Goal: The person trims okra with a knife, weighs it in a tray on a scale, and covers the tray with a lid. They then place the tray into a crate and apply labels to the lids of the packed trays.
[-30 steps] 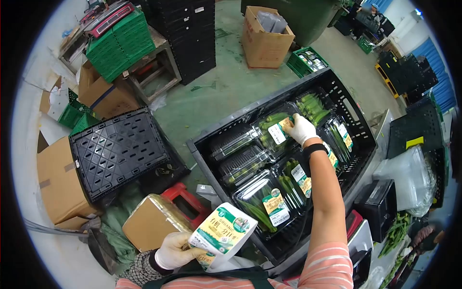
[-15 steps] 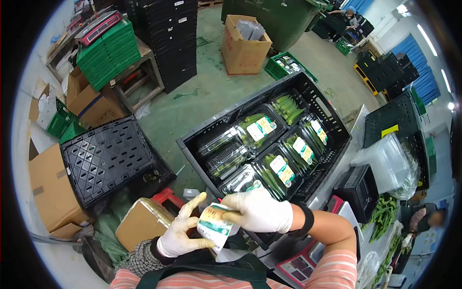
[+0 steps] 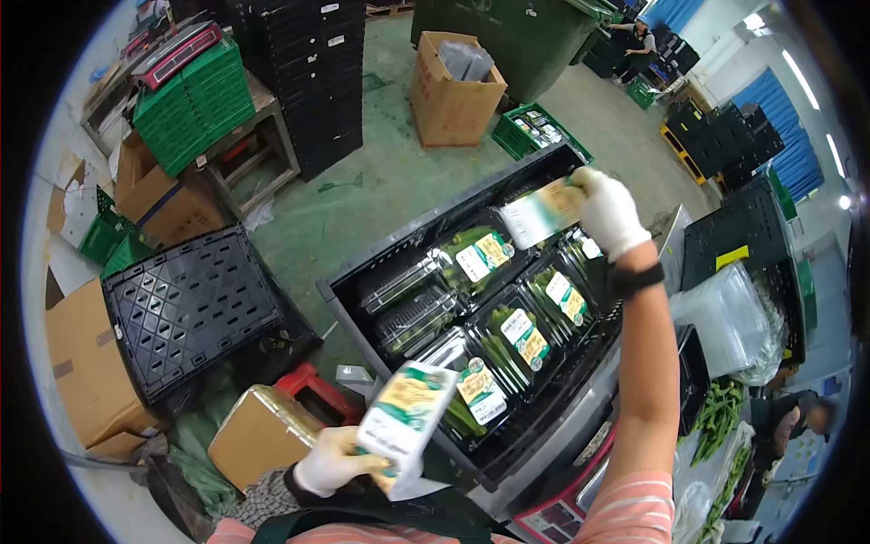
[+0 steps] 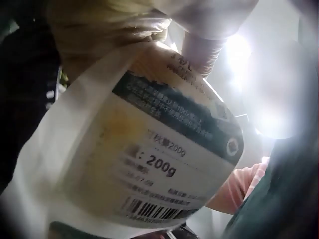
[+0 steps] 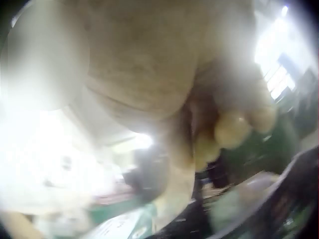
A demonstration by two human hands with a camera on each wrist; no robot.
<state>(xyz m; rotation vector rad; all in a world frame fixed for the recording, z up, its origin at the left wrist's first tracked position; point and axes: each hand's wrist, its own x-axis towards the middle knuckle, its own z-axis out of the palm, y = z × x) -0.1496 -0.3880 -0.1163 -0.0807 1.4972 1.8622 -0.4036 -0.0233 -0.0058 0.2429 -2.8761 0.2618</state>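
Observation:
My gloved left hand (image 3: 333, 462) holds a strip of printed labels (image 3: 412, 412) in front of my body, left of the black crate (image 3: 412, 234). In the left wrist view a label (image 4: 164, 159) reads 200g above a barcode. Over the crate's far right part, my gloved right hand (image 3: 612, 218) pinches a single label (image 3: 544, 216), blurred by motion. Clear plastic packs of okra (image 3: 494, 340) lie in the crate, several with a green and white label on the lid. On the crate's left, packs (image 3: 417, 317) show no label. The pack under the held label is partly hidden.
A black lidded crate (image 3: 195, 308) and a cardboard box (image 3: 91, 354) stand at left. Near my left hand are another carton (image 3: 263, 440) and a red stool (image 3: 313, 394). To the right are a scale (image 3: 553, 517), plastic bags (image 3: 720, 322) and loose okra (image 3: 720, 408).
My right hand left a label on a back pack, came to the strip in my left hand, then moved out over the crate's far right with another label. My left hand keeps the strip.

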